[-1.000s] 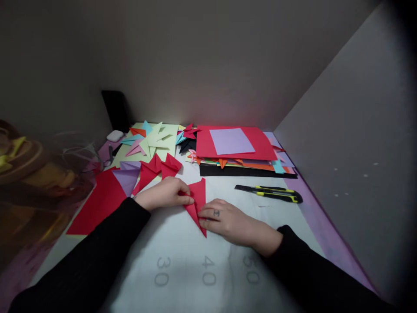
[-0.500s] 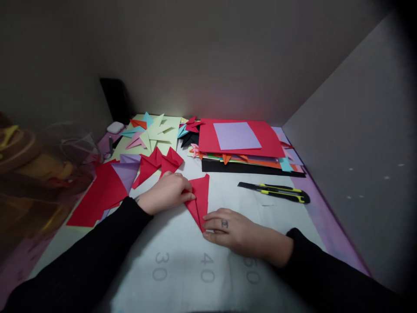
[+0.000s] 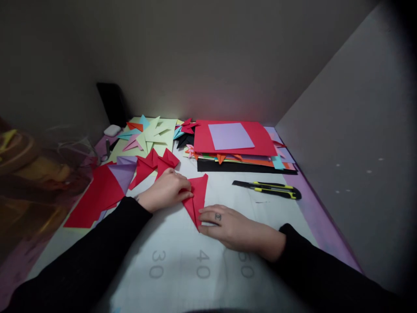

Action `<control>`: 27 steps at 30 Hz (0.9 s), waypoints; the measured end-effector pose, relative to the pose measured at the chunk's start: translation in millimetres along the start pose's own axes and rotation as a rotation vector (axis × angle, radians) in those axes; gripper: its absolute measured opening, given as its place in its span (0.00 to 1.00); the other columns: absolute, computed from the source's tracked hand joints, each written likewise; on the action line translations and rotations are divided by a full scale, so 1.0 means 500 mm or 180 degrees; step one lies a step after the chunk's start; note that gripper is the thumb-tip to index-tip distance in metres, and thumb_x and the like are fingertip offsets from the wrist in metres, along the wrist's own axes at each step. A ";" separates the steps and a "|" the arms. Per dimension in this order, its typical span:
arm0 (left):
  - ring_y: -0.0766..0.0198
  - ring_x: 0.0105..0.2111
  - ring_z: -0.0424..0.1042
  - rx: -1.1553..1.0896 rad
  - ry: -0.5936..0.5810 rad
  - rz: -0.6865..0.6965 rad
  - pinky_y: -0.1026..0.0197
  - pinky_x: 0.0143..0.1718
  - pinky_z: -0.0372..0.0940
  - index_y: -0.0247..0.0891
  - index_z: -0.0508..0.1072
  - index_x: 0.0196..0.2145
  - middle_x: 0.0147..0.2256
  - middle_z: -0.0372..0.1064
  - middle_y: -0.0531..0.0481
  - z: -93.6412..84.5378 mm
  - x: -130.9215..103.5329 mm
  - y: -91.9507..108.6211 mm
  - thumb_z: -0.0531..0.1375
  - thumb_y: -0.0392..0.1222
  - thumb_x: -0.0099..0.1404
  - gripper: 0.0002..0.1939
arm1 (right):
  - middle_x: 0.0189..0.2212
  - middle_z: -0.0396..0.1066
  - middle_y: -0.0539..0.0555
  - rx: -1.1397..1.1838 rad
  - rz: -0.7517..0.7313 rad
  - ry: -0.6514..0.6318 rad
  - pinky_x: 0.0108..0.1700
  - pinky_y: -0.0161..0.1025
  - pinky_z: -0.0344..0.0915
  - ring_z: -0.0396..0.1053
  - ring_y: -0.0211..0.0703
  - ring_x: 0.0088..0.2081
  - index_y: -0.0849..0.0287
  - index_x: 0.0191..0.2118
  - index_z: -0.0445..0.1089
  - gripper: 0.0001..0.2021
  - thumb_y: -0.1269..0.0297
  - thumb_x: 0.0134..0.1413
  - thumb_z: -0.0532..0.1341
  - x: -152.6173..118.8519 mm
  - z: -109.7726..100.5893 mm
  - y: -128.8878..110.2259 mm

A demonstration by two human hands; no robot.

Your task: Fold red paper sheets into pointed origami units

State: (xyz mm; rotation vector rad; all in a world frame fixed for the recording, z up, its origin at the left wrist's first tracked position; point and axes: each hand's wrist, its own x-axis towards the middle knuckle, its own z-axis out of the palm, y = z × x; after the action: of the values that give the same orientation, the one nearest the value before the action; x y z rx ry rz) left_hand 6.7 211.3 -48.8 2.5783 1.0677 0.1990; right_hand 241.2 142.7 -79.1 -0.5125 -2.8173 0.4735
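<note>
A folded red sheet of paper (image 3: 199,191) lies on the white mat, narrowing to a point towards me, with a crease line down its middle. My left hand (image 3: 171,188) has its fingers curled, thumb and fingertips pressed on the paper's left edge. On the lower right edge, near the point, my right hand (image 3: 230,226) grips the paper with its fingers close together; its thumb is hard to make out. Folded red paper pieces (image 3: 148,167) stand just beyond my left hand, beside a folded purple one (image 3: 124,171).
A black-and-yellow box cutter (image 3: 270,189) lies to the right. Behind it is a paper stack with a red sheet (image 3: 202,141) and purple square (image 3: 231,136) on top. Folded stars (image 3: 153,132) lie back left, near a black phone-like slab (image 3: 112,104). Red sheets (image 3: 87,200) lie at left.
The view has shifted slightly, so most things sit a little further left. Both hands keep nearly the same hold on the red paper; the right fingers have moved slightly up its edge.
</note>
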 end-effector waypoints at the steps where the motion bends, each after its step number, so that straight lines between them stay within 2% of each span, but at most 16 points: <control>1: 0.63 0.31 0.70 0.0013 0.0035 0.0032 0.54 0.46 0.53 0.38 0.75 0.29 0.29 0.74 0.51 0.002 0.001 0.000 0.58 0.44 0.64 0.10 | 0.46 0.70 0.58 -0.0028 -0.0004 0.0007 0.54 0.48 0.61 0.62 0.47 0.53 0.58 0.48 0.70 0.15 0.74 0.60 0.51 0.000 0.000 0.001; 5: 0.63 0.30 0.70 -0.0008 0.0052 0.0058 0.56 0.43 0.54 0.37 0.74 0.29 0.29 0.75 0.50 0.007 0.003 -0.004 0.56 0.44 0.65 0.11 | 0.44 0.71 0.58 0.0058 0.0028 0.0082 0.54 0.46 0.60 0.63 0.46 0.52 0.60 0.46 0.69 0.13 0.76 0.57 0.54 0.001 0.004 0.004; 10: 0.62 0.31 0.71 -0.0082 -0.0049 0.0031 0.58 0.39 0.55 0.37 0.74 0.30 0.30 0.75 0.49 0.007 0.006 -0.006 0.56 0.42 0.65 0.10 | 0.44 0.71 0.59 0.0135 0.0150 0.0189 0.54 0.44 0.61 0.65 0.44 0.49 0.62 0.55 0.63 0.18 0.76 0.61 0.49 0.001 0.011 0.002; 13: 0.61 0.32 0.71 -0.0063 -0.0056 0.0017 0.58 0.39 0.55 0.37 0.74 0.30 0.31 0.75 0.49 0.007 0.007 -0.006 0.57 0.41 0.65 0.09 | 0.44 0.72 0.58 0.0128 0.0139 0.0201 0.53 0.45 0.62 0.65 0.45 0.50 0.60 0.55 0.64 0.18 0.74 0.62 0.49 0.001 0.013 0.002; 19: 0.59 0.34 0.71 0.0162 -0.0038 -0.0013 0.58 0.37 0.56 0.37 0.74 0.30 0.30 0.74 0.49 0.014 0.011 -0.008 0.57 0.41 0.64 0.08 | 0.43 0.72 0.58 0.0062 0.0187 0.0128 0.52 0.45 0.63 0.66 0.46 0.49 0.59 0.51 0.69 0.15 0.71 0.64 0.50 0.002 0.013 0.003; 27: 0.58 0.35 0.69 0.0133 0.0016 -0.0117 0.58 0.36 0.55 0.38 0.74 0.31 0.30 0.74 0.49 0.016 0.016 -0.003 0.57 0.41 0.65 0.08 | 0.47 0.70 0.59 0.0022 0.0219 -0.0129 0.52 0.48 0.62 0.64 0.48 0.52 0.54 0.54 0.66 0.17 0.72 0.62 0.52 -0.002 0.007 0.001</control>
State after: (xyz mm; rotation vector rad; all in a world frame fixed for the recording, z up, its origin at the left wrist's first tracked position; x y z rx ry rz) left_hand 13.6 215.8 -56.8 2.5940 1.1318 0.1759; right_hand 241.0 141.8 -82.8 -0.6066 -2.8430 0.5125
